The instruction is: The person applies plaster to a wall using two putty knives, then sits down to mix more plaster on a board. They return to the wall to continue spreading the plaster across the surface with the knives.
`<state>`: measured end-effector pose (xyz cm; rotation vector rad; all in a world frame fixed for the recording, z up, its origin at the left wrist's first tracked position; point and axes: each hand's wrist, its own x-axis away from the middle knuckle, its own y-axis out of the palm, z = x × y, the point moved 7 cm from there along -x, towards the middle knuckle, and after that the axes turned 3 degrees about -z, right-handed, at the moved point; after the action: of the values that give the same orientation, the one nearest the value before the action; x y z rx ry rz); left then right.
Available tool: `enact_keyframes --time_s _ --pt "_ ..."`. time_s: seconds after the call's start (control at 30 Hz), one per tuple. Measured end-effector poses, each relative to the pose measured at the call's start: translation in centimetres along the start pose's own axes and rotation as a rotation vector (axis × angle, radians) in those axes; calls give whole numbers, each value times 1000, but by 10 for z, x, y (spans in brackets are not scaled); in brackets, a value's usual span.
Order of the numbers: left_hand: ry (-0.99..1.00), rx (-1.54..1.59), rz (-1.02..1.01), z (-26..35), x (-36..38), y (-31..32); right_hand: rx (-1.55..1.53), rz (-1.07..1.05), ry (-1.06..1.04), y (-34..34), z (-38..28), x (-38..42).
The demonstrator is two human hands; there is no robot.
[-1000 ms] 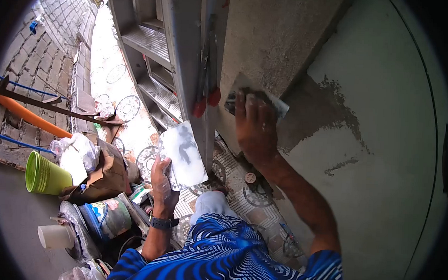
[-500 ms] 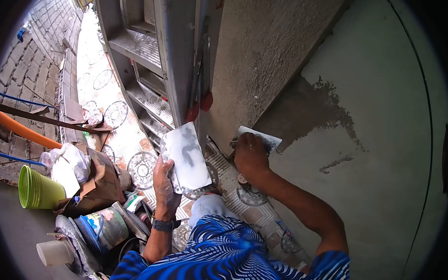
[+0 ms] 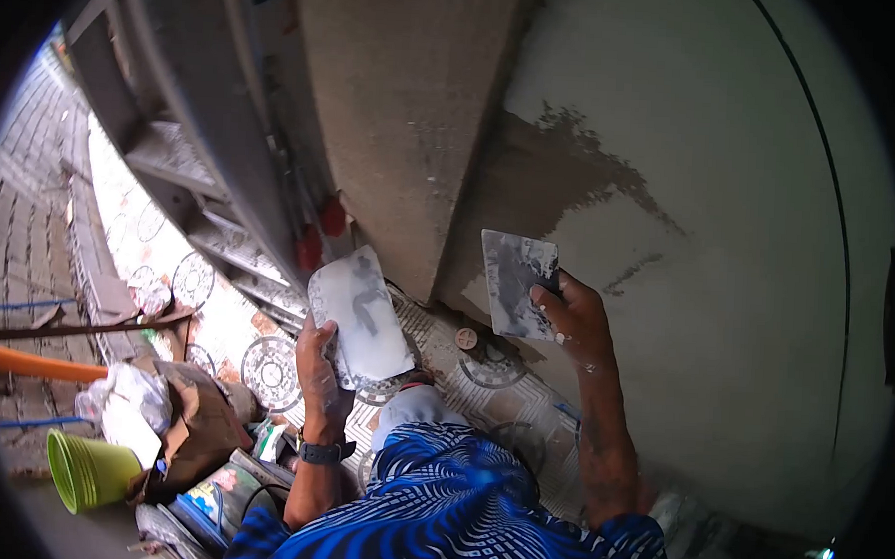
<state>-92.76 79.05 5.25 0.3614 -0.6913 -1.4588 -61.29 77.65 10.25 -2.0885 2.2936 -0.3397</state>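
At three o'clock, right hand [image 3: 574, 320] fingers grip a flat, plaster-smeared steel blade [image 3: 517, 283]; left hand [image 3: 319, 369] fingers clasp a rounded white-coated hawk plate [image 3: 361, 316]

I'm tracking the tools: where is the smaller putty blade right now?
In the head view the smaller putty blade is right of centre, held in the right hand, close to the wall below the dark patch.

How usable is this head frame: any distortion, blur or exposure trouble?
Head view: strong fisheye bend with a black vignette at the corners; the tiled floor is blown out by daylight; the ladder looks smeared, while both hands, left hand and right hand, and the trowel blade stay fairly sharp.
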Motion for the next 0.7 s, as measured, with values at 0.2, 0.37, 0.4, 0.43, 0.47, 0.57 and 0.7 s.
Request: enact_keyframes --time_s 0.2,0.37,0.4,0.43,0.47,0.57,0.7 --pt "-96 14 -39 -28 -11 18 782 681 -571 -44 -40 59" --pt "-180 -46 -114 -44 -31 46 1010 1048 -558 -86 -13 75" --pt "-197 -51 -125 -51 -35 49 1057 1048 -570 -90 -8 71" --pt "-214 -55 -136 -58 -39 50 1104 1048 -581 -93 -4 66" --pt "-231 -60 -146 -62 -43 51 1152 1047 -592 -95 -1 60" --pt "-258 -113 -195 -67 -55 58 1286 1084 -539 -88 5 34" --pt "-320 -131 -169 -80 -63 54 1478 1002 -499 -67 36 0"
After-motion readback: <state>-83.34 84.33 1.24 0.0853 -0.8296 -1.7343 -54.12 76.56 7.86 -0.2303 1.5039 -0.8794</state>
